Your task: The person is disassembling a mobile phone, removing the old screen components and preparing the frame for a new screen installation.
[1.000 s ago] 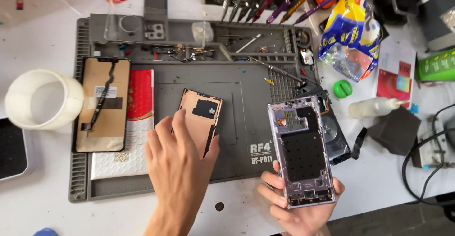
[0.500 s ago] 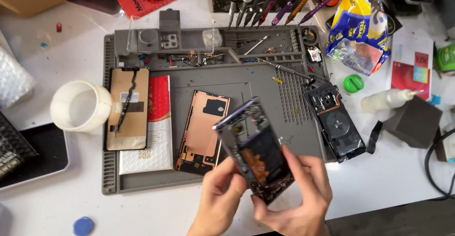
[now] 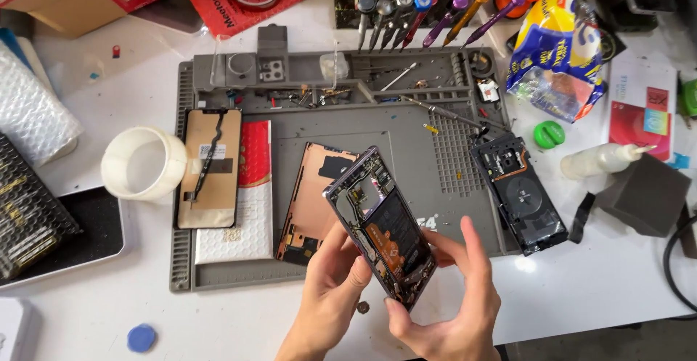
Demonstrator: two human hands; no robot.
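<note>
Both hands hold an opened phone body (image 3: 381,223), tilted, with its battery and circuit parts showing, above the front of the grey repair mat (image 3: 435,150). My left hand (image 3: 330,292) grips its lower left edge from below. My right hand (image 3: 450,306) cups its lower right edge, fingers spread behind it. A copper-coloured back panel (image 3: 308,198) lies flat on the mat just left of the phone. A dark inner cover with a coil (image 3: 519,190) rests at the mat's right edge.
A screen panel (image 3: 210,165) lies on a red and white packet at the mat's left, beside a white tape roll (image 3: 141,163). Screwdrivers (image 3: 421,13) stand at the back. A crumpled bag (image 3: 559,56), green cap (image 3: 549,134), squeeze bottle (image 3: 599,159) and dark block (image 3: 642,193) sit to the right.
My left hand left the copper panel and joined the right on the phone body. The body went from lying upright at the mat's right to tilted at front centre. The dark cover now lies exposed.
</note>
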